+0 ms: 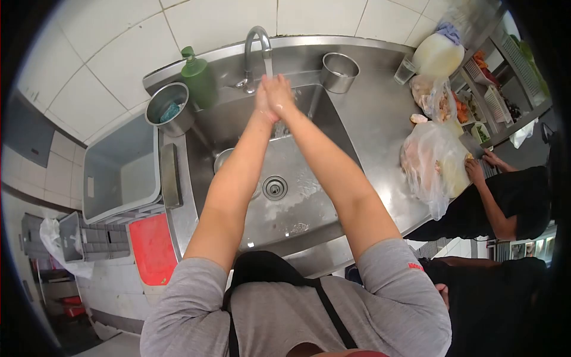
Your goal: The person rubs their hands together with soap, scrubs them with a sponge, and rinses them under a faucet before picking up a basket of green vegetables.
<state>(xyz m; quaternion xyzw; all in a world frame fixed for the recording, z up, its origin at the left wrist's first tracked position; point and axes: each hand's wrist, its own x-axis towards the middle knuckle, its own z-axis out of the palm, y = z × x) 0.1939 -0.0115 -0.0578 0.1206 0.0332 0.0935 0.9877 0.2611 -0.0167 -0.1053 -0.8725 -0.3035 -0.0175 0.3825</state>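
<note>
My left hand (263,102) and my right hand (278,95) are pressed together under the running faucet (250,56), palm towards palm. Fingers of both look mostly stretched out, pointing up at the spout. Parts of the left fingers are covered by the right hand. Nothing shows between the hands. A stream of water (269,66) falls onto them, and wet patches lie in the steel sink (321,208) below. Its drain (275,187) is visible between my forearms. A round metal bowl (222,160) is partly hidden behind my left forearm.
Left of the faucet stand a green pump bottle (199,77) and a metal pot (169,110); a metal cup (340,72) sits right. A grey crate (122,169) and red board (153,250) are leftward. Plastic bags (425,166) lie on the right counter, near a co-worker's hands (476,171).
</note>
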